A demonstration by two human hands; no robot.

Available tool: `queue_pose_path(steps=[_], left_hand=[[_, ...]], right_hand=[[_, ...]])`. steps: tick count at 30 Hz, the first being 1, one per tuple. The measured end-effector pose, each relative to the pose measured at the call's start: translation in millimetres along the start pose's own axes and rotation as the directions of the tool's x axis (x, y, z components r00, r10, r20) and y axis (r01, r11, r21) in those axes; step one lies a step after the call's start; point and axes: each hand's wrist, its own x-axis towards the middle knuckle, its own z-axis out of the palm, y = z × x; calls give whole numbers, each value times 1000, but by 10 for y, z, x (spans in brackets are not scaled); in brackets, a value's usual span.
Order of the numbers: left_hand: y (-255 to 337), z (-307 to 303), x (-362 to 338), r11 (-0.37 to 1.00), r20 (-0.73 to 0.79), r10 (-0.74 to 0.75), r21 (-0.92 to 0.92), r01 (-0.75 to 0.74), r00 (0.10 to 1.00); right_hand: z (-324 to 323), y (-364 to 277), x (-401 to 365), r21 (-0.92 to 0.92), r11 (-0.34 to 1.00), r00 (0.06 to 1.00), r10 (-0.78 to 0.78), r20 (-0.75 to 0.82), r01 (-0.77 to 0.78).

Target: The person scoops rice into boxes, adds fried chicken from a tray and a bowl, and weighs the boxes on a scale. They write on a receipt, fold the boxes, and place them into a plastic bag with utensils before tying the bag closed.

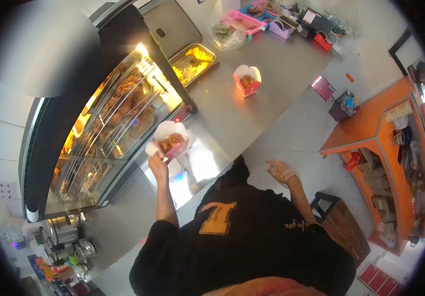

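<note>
My left hand is closed on the near edge of a red and white paper food box, its flaps open and brown pieces of food inside. The box is over a bright, shiny patch of the steel counter, beside the glass display case. A small blue light glows just below it. My right hand, in what looks like a clear plastic glove, is held out over the floor with fingers apart and nothing in it. Farther along the counter stands a second filled food box.
A lit display case with food on racks stands along the left. Behind it lies a metal tray of yellow food. Plastic baskets and a clear bag sit at the far end. An orange shelf is at right.
</note>
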Motion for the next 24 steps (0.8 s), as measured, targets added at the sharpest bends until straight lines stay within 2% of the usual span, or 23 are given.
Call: queue_pose_path(steps=[2,3,4,5,6,7,9,12,14,16,18,20,21,22,23,24], left_hand=[[24,402,197,999,99,-3,52,-2,995],[-309,653,433,991,199,-67,-98,87,978],[-315,1015,520,959,249,-148,-199,200,957],[-196,1408,535,912,178,-292,-243,329,940],[-374,1762,628,880,267,-285,-306,362,920],[-694,2087,780,905,291,-303,-210,369,908],[-715,2726,774,849,384,-265,-343,403,885],[-785,3344,783,894,334,-196,-326,308,922],[-609,3657,837,907,334,-165,-319,276,928],[-603,3955,863,979,269,22,-201,34,963],[-565,4243,828,975,264,-6,-213,64,964],[-311,4546,781,863,328,-226,-370,345,917],[-360,4683,783,861,377,-181,-386,332,908],[-466,4840,796,857,425,-130,-406,317,896],[-571,4995,803,853,469,-78,-425,302,880],[-582,5176,770,890,423,-108,-361,277,899]], right_hand=[[-278,-55,148,-16,1000,1000,24,15,-24],[-428,-79,233,-20,999,999,37,18,-37],[-504,-11,340,-18,999,998,51,39,-51],[-571,103,462,-16,998,996,67,60,-66],[-656,210,573,-15,997,994,81,76,-81],[-758,288,661,8,995,993,99,68,-99],[-958,429,831,54,989,989,137,49,-139],[-1413,350,906,15,973,970,229,82,-231],[-1355,679,1115,-12,982,981,191,36,-191],[-1529,760,1233,-47,986,987,160,4,-159],[-1777,753,1378,-93,986,991,136,-3,-136],[-2079,694,1628,-76,984,984,168,63,-164],[-2217,730,1716,-71,981,978,184,95,-178],[-2277,830,1816,-151,986,997,80,6,-78],[-2384,955,1894,-36,988,986,150,70,-148],[-2576,879,1940,73,972,967,211,141,-222]])
